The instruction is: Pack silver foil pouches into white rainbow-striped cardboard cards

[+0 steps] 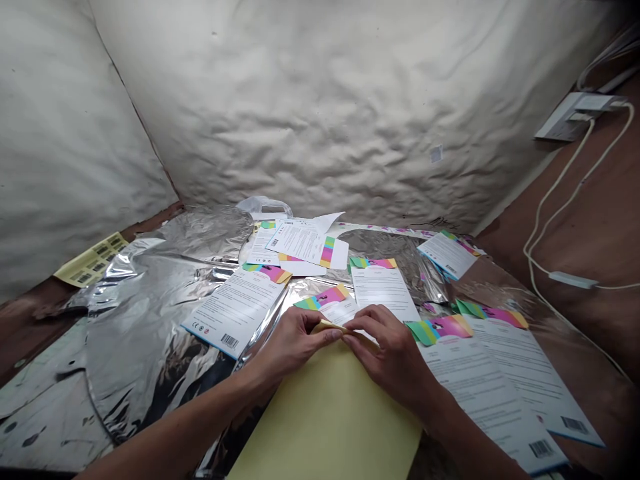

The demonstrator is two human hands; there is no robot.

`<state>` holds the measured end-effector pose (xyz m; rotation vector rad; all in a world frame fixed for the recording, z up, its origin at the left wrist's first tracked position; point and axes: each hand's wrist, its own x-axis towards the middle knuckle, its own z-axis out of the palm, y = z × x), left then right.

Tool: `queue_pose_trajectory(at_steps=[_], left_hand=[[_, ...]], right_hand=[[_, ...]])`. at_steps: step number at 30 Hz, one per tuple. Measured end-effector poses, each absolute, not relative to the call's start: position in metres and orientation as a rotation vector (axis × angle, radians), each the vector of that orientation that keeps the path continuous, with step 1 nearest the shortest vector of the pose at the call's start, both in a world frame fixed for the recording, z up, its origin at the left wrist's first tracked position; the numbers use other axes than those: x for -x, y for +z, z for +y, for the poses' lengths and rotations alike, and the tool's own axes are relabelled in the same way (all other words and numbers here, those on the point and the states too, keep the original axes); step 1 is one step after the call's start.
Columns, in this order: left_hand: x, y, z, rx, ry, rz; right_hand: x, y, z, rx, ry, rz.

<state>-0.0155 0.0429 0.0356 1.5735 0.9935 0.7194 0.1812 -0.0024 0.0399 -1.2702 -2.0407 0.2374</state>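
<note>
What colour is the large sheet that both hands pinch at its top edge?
The sheet is plain pale yellow; the head view shows it best.

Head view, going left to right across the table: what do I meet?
Barcode-label sheet → silver foil → white instruction card → left hand → right hand, both pinching the pale yellow sheet → large instruction cards → white power strip.

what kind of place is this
Likely a packing bench for foil balloons: printed cards lie on silver foil, barcode labels sit at left, and a yellow sheet lies in front.
</note>
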Motion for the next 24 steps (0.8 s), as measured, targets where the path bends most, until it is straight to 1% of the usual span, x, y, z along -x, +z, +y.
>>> queue_pose_trajectory(at_steps=[3,10,13,20,24], left_hand=[[0.017,0.032,0.043,-1.635,0.701,0.988],[0.016,0.031,0.041,-1.820,0.677,1.012],[0.015,0.035,0.039,-1.841,0.659,0.990],[0.016,0.038,0.037,-1.783,0.662,0.945],[0.015,0.039,0.037,-1.768,0.671,0.959]], right_hand=[[-0.181,0.040,-0.004,1.259,0.182,-2.085],[-0.185,0.040,-0.001,1.220,0.264,-2.226],[-0.186,0.042,0.000,1.252,0.356,-2.192],[-0.189,0.051,-0.001,1.290,0.696,-2.067],[-0.190,0.054,-0.001,1.280,0.720,-2.068]])
